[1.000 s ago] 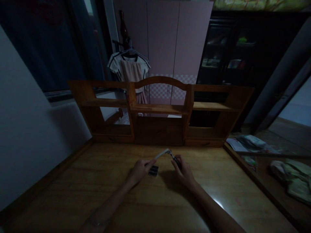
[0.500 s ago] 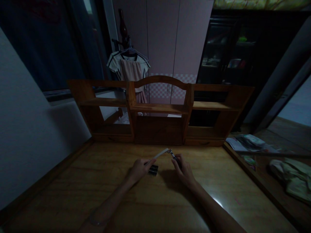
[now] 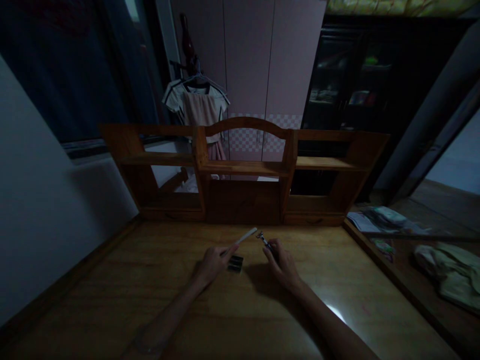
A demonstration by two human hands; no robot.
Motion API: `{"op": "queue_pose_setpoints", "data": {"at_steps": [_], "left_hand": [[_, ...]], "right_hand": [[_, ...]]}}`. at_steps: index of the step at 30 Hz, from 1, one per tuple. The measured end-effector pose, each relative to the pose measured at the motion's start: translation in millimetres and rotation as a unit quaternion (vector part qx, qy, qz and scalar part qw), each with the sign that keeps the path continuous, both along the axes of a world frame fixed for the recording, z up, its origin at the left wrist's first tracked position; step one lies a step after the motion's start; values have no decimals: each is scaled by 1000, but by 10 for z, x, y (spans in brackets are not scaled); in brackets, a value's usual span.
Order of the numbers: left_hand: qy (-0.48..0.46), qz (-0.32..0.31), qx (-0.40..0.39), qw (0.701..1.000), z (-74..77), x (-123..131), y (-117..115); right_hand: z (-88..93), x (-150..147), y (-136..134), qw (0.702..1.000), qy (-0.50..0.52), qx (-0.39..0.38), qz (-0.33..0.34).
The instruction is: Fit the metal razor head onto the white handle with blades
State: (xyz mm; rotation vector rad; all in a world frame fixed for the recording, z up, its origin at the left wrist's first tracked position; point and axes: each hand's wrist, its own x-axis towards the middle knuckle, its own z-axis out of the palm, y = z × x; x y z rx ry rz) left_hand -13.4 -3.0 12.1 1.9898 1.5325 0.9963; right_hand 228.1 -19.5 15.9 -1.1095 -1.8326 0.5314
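My left hand (image 3: 214, 262) is closed on a slim whitish stick (image 3: 247, 234), whose far end points up and to the right. I cannot make out the stick's exact kind. In my right hand (image 3: 282, 263) is a razor (image 3: 264, 240) with a shiny handle and a small crosswise head, tilted up to the left. A small gap separates the razor's head from the stick's tip. Just right of my left fingers, a small black case (image 3: 235, 263) with ridged sections lies on the wooden desk (image 3: 225, 315).
A wooden shelf unit (image 3: 243, 167) stands along the desk's far edge. Beyond it are hanging clothes (image 3: 198, 107) and a pink wardrobe (image 3: 249, 60). To the right, past the desk's raised edge, lie papers (image 3: 362, 222) and a pale cloth bundle (image 3: 450, 275).
The stick's tip and the razor's head, nearly touching before, are now slightly apart. Both hands keep their hold, and the view has shifted a little.
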Motion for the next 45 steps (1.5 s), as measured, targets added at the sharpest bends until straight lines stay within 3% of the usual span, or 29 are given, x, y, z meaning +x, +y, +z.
{"op": "queue_pose_setpoints", "data": {"at_steps": [5, 11, 17, 26, 35, 42, 45], "left_hand": [[-8, -31, -15, 999, 0, 5, -5], [10, 14, 9, 1000, -42, -26, 41], [9, -28, -7, 1000, -58, -2, 23], [-3, 10, 15, 1000, -42, -16, 34], [-3, -2, -14, 1000, -3, 27, 4], [-37, -40, -41, 998, -77, 9, 35], [-54, -29, -51, 997, -96, 6, 48]], "right_hand": [[0, 2, -2, 1000, -9, -2, 3], [2, -6, -9, 1000, -3, 3, 4], [-26, -6, -1, 1000, -9, 7, 3], [-32, -10, -5, 1000, -9, 13, 2], [-23, -7, -4, 999, 2, 23, -24], [-38, -20, -7, 999, -3, 35, -17], [-35, -18, -10, 999, 6, 31, -23]]}}
